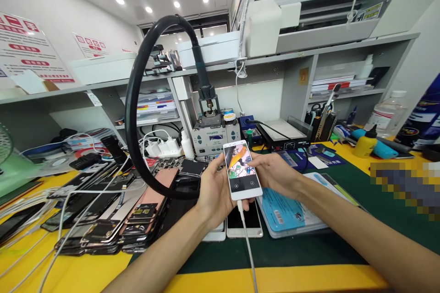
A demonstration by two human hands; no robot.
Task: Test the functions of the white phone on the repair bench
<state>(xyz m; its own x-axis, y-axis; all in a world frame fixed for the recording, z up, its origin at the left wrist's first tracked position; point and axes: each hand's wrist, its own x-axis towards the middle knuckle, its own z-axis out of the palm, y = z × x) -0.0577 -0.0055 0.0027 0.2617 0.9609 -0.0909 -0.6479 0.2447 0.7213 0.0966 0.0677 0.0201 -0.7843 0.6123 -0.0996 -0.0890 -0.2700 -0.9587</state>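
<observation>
A white smartphone (242, 170) is held up over the bench, its screen lit with a colourful picture above a black strip. My left hand (213, 192) is closed around the phone's left side and back. My right hand (271, 169) is at the phone's right side, its thumb reaching over the right edge of the screen; its other fingers are mostly hidden behind the phone. A white charging cable (246, 233) hangs from the phone's bottom end. Below lies a second phone (244, 226) with a dark screen, beside a blue-and-white plastic package (292, 215).
Stacks of phone parts (137, 219) and loose white cables cover the left side. A hot air station (215, 137) with a thick black hose (132, 100) stands behind. A yellow bottle (366, 144) sits at right on the yellow bench, near the green mat (385, 197).
</observation>
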